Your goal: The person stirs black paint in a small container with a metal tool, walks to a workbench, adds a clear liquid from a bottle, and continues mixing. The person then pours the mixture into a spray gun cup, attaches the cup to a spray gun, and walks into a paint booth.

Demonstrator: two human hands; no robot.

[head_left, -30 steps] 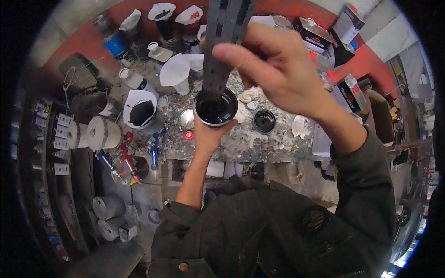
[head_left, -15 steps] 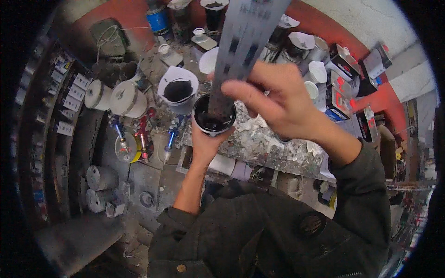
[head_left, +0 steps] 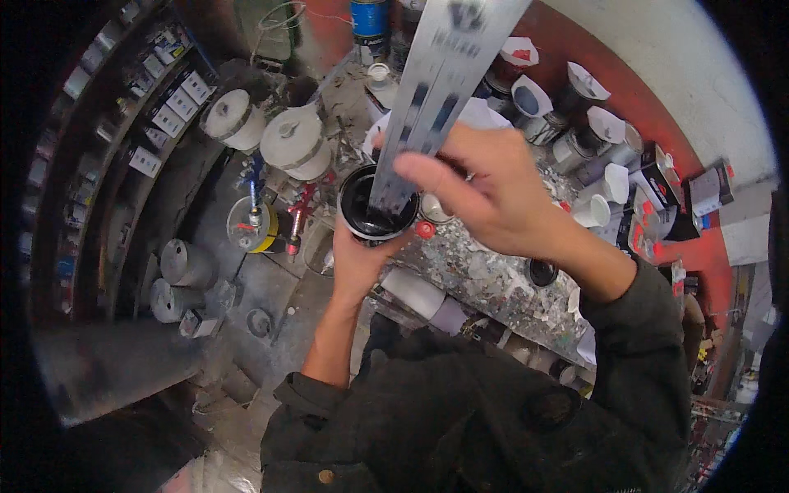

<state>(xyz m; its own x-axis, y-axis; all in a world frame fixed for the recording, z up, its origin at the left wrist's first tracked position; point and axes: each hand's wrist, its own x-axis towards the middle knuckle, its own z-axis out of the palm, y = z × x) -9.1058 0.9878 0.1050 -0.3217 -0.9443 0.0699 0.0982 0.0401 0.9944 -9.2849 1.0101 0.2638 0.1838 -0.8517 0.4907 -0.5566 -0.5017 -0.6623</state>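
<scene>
L hand (head_left: pixel 357 261) has fingers curled round the lower side of a cup (head_left: pixel 366 239) w/ dark liquid (head_left: pixel 358 200) in it; far fingers hidden, so can't tell exact wrap. Cup is upright or nearly so, seen over the L end of the paint-spotted table (head_left: pixel 530 308); can't tell if its base touches anything.

R hand (head_left: pixel 501 193) pinches a flat grey ruler (head_left: pixel 436 103), thumb on the near face, fingers closed behind. Ruler leans, lower end down in the cup.

Red cap (head_left: pixel 425 229) just R of cup, on table. Red spray gun (head_left: pixel 301 215) & white bucket (head_left: pixel 294 146) off to L.
</scene>
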